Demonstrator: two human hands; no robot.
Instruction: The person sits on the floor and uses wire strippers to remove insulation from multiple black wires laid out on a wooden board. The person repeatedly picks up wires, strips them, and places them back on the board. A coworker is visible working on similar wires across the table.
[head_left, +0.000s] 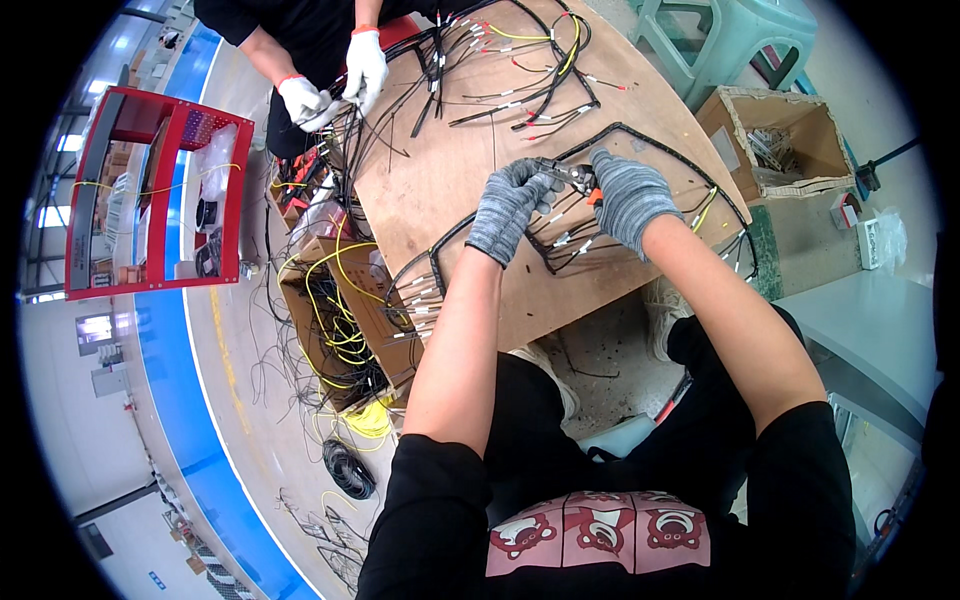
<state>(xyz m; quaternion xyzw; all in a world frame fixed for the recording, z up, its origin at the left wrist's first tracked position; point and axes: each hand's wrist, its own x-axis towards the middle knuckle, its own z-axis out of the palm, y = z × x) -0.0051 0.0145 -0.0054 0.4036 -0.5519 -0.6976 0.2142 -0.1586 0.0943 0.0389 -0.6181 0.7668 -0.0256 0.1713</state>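
The black wire harness (640, 135) is lying looped on the wooden tabletop (450, 180), many tagged ends still loose toward 7 o'clock. The left hand (510, 205) is pinching a branch; the right hand (628, 198) is closing its grip around pliers (568, 175), so the work looks midway.

A bare wooden surface (450, 190) carries bundles of black wire: a long taped harness (650, 140) looping along its right edge, a spread of black, yellow and red leads (520, 70) at the far end, and white-tipped wire ends (415, 300) fanned over the near left edge
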